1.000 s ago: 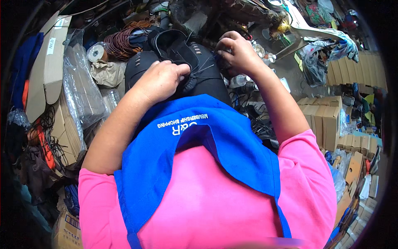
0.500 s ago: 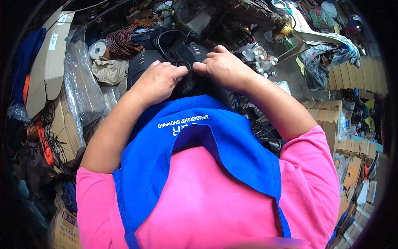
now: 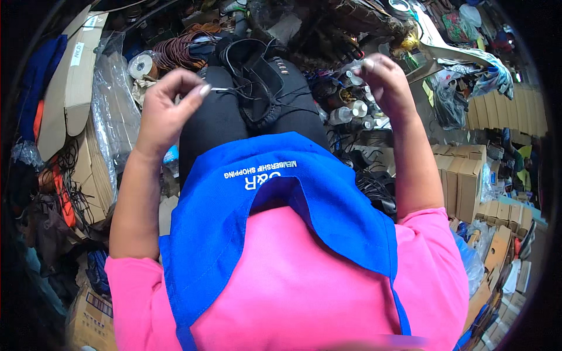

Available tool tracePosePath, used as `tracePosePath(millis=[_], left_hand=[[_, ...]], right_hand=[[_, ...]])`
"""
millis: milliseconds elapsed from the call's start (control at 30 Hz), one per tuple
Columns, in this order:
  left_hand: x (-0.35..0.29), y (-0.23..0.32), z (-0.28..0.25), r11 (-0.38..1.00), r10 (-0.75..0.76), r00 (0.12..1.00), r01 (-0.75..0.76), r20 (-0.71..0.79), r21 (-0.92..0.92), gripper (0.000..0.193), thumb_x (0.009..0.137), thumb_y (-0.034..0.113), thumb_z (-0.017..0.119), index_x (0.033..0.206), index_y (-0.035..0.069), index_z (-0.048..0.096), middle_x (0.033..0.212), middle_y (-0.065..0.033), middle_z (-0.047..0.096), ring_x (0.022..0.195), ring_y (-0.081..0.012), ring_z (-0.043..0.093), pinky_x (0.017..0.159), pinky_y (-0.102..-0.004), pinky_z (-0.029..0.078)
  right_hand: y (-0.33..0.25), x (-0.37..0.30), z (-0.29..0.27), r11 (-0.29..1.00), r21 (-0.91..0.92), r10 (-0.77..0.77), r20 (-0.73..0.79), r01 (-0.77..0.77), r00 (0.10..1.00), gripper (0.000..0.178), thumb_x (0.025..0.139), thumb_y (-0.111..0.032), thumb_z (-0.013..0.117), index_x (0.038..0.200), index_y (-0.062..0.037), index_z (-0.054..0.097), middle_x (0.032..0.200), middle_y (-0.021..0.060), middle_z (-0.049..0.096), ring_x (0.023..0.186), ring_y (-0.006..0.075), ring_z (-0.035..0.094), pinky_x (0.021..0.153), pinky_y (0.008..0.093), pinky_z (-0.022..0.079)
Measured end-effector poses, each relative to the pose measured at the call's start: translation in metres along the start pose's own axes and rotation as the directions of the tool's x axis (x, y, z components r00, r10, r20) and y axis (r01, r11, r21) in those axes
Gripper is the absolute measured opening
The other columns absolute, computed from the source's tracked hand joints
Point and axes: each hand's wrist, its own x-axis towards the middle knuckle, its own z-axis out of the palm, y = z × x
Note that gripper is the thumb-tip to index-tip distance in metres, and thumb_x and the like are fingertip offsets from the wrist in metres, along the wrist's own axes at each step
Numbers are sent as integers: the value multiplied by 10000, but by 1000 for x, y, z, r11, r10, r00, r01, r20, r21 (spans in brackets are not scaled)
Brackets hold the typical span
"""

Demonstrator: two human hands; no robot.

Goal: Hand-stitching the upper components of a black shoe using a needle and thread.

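With the black shoe point(image 3: 257, 88) on our lap, our left hand point(image 3: 167, 111) and right hand point(image 3: 383, 82) each pinch its thin, limp lace point(image 3: 234, 90), which we judge handles best near the tips.

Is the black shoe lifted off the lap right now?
No, the black shoe lies on the person's lap, while the left hand and the right hand are raised on either side of it, pinching thin lace ends.
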Motion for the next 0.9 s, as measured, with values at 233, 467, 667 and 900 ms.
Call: tracePosePath(millis=[233,467,667,900], left_hand=[[-3,16,48,695,105,839,323,534,-643,176,947,198,533,891,31,545,846,-64,573,857,-183,590,763,-309,476],[-58,-91,-130,859,230,894,-1,-385,512,172,939,57,496,1050,-4,611,1000,-64,631,923,-146,581,840,-275,453],[-119,-144,-269,969,51,609,163,-792,187,273,961,212,541,1044,-35,623,953,-32,637,869,-98,555,783,-241,450],[-1,-26,-14,839,263,965,-237,16,489,248,793,74,678,1039,45,667,1055,-83,628,1017,-193,585,869,-294,460]], right_hand=[[-22,9,96,822,560,-237,499,-102,834,285,941,-381,527,917,-97,529,847,42,542,713,155,502,740,334,444],[8,-34,-13,310,-937,157,219,163,963,312,751,-279,739,785,-14,577,703,128,537,672,234,534,622,362,442],[35,-77,-111,55,-981,100,-181,-187,978,261,747,-237,727,837,-8,643,800,165,613,772,323,604,706,396,473],[16,-13,45,766,-635,35,201,103,979,208,813,-70,676,1019,-47,689,938,49,626,887,124,592,789,269,479]])
